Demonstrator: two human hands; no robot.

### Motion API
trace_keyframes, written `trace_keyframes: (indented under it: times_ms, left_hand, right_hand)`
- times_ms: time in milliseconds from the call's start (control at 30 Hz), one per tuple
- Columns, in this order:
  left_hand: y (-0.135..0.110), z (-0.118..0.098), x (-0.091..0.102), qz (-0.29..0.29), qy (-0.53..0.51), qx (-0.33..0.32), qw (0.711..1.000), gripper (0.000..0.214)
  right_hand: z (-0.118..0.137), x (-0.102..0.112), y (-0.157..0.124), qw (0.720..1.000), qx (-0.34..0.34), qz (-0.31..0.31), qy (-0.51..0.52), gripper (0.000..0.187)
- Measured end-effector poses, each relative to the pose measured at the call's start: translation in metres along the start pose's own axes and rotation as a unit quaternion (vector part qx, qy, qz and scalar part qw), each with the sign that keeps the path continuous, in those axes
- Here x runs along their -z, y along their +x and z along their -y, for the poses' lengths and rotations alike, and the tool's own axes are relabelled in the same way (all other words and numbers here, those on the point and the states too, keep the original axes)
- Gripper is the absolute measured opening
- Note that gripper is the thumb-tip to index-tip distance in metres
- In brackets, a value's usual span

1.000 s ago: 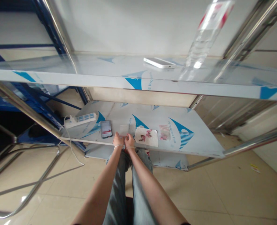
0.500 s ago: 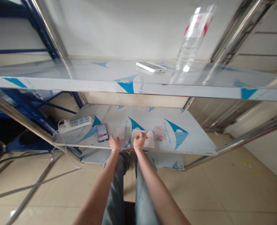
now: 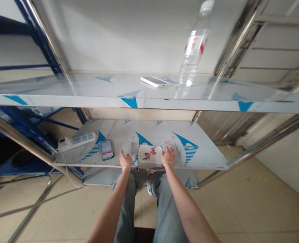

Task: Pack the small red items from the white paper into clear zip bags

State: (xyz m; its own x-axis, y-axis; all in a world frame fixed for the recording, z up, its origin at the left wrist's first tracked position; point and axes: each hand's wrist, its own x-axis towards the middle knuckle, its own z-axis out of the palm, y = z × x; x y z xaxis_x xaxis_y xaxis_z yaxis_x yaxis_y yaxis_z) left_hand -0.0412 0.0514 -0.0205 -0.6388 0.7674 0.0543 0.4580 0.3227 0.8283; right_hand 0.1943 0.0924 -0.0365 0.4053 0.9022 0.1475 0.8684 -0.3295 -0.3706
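Both of my hands are over the lower shelf (image 3: 162,131). Between them lies a white paper-like sheet or shallow tray (image 3: 149,160) with several small red and pink pieces (image 3: 153,150) scattered on it; their kind is too small to make out. My left hand (image 3: 125,160) is open, fingers apart, at the near edge of a clear plastic bag (image 3: 128,147). With fingers spread, my right hand (image 3: 168,156) rests over the near part of another small bag with pinkish stripes (image 3: 167,143), just right of the white sheet, and hides much of that bag.
A power strip (image 3: 81,139) with a white cord and a blurred-out phone-like object (image 3: 106,150) lie to the left. On the upper shelf (image 3: 88,98) are a white phone (image 3: 154,81) and a water bottle (image 3: 193,50). Metal posts frame both sides.
My right hand has moved right, off the white sheet and onto the striped bag, and its fingers have spread. The red pieces now show. My left hand stays beside the clear bag.
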Motion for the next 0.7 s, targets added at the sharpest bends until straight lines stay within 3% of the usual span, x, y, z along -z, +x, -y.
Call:
trace_keyframes:
  times_ms: [300, 533, 700]
  left_hand:
    - [-0.022, -0.012, -0.02, -0.018, 0.0, -0.022, 1.0, 0.044]
    - [-0.025, -0.013, -0.024, -0.009, -0.006, -0.03, 0.999, 0.043]
    - [-0.022, -0.013, -0.018, 0.003, -0.017, -0.031, 0.999, 0.042]
  right_hand:
    - [-0.009, 0.002, 0.0, 0.996, 0.021, 0.064, -0.057, 0.045]
    - [-0.005, 0.022, -0.014, 0.998, 0.003, 0.054, -0.038, 0.033]
    - [-0.002, 0.024, -0.022, 0.998, -0.057, 0.024, -0.007, 0.032]
